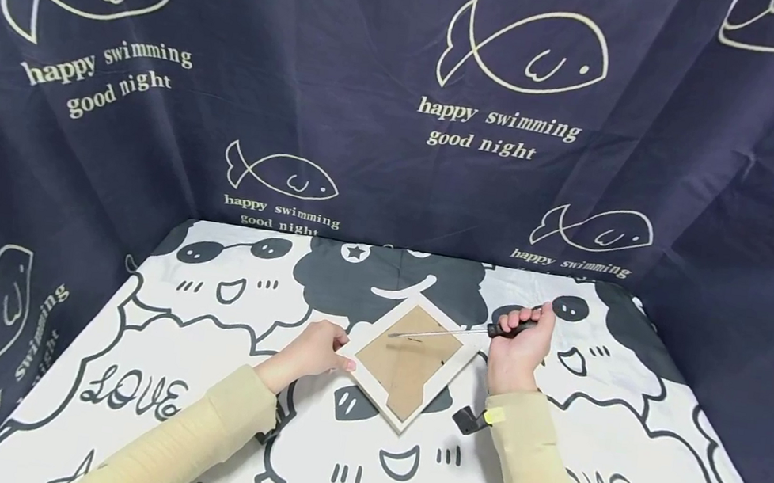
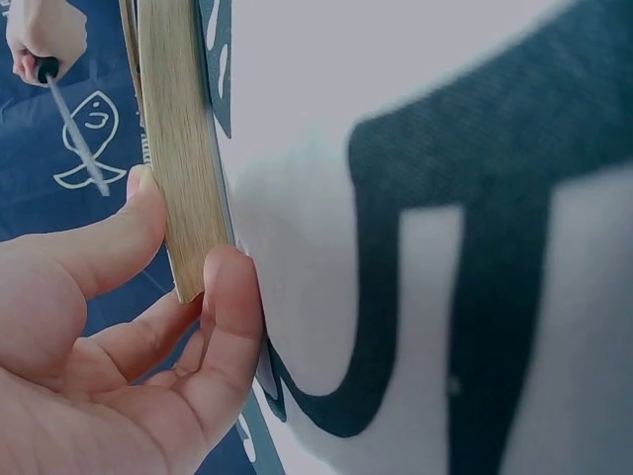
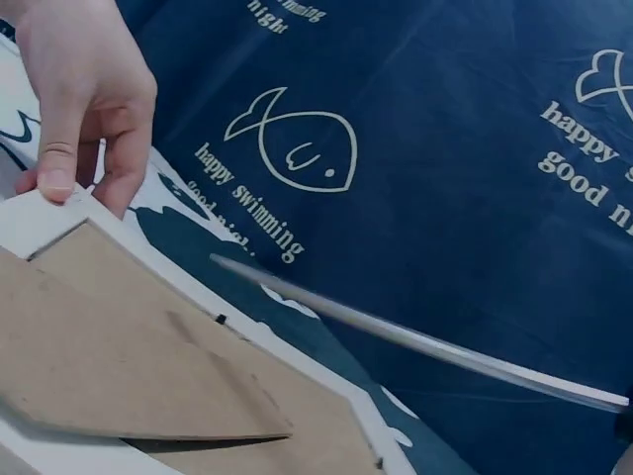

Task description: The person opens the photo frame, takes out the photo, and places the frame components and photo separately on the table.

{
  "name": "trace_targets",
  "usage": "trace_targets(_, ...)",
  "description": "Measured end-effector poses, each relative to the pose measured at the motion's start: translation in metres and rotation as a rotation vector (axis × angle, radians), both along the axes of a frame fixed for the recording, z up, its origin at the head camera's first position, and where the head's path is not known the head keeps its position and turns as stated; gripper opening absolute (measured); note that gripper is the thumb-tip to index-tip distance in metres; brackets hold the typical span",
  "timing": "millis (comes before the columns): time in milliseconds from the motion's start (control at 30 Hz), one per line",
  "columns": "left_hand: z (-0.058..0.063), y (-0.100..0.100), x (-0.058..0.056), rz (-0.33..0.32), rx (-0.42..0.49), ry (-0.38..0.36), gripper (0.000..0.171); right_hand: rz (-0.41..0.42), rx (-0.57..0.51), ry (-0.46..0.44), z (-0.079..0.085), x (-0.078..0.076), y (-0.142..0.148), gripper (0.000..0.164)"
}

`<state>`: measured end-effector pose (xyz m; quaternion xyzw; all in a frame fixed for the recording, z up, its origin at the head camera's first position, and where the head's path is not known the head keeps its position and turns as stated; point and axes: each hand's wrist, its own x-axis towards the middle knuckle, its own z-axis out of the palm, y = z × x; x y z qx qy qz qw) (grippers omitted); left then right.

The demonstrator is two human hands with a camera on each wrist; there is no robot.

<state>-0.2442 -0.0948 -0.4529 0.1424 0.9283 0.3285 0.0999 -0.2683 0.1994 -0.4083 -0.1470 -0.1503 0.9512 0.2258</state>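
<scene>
A picture frame (image 1: 372, 388) lies back side up, turned cornerwise, its white rim around a brown backing board (image 1: 421, 349). At its left corner my left hand (image 1: 317, 347) pinches the rim, thumb on top; the left wrist view shows fingers under the bare wooden edge (image 2: 183, 148). My right hand (image 1: 520, 356) grips the black handle of a screwdriver (image 1: 441, 332), whose metal shaft points left over the backing board. In the right wrist view the shaft (image 3: 425, 344) hangs apart from the board. A brown stand flap (image 3: 129, 366) rises slightly off the backing there.
A white cloth (image 1: 215, 365) with black cartoon drawings covers the table. Dark blue curtains (image 1: 387, 114) with fish prints stand behind and at both sides. A black wrist device (image 1: 470, 420) sits at my right cuff.
</scene>
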Motion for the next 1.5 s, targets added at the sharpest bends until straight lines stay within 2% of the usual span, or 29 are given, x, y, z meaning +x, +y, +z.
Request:
trace_targets(267, -0.002, 0.001, 0.0, -0.001, -0.005, 0.004, 0.026, -0.057, 0.067, 0.016, -0.008, -0.003, -0.005, 0.035)
trace_targets(533, -0.001, 0.0, -0.001, 0.005, -0.001, -0.008, 0.026, -0.157, 0.126, 0.055, -0.01, -0.003, -0.011, 0.033)
trace_targets(800, 0.0, 0.0, -0.001, 0.009, -0.006, -0.01, 0.029, -0.205, 0.154, 0.077, -0.007, 0.002, -0.019, 0.032)
trace_targets(1033, 0.0, 0.0, -0.001, 0.008, -0.006, -0.001, 0.029, -0.155, 0.015, 0.153, -0.003, 0.01, -0.028, 0.039)
trace_targets(1133, 0.0, 0.0, -0.001, 0.009, -0.001, -0.002, 0.029, -0.136, -0.008, 0.185, -0.002, 0.012, -0.029, 0.034)
trace_targets(1300, -0.001, 0.0, -0.002, 0.018, 0.003, -0.013, 0.027, -0.111, 0.041, 0.22, -0.003, 0.015, -0.031, 0.032)
trace_targets(1500, 0.002, 0.001, -0.001, 0.017, -0.005, -0.009, 0.027, -0.107, 0.194, 0.221, 0.0, 0.023, -0.04, 0.033)
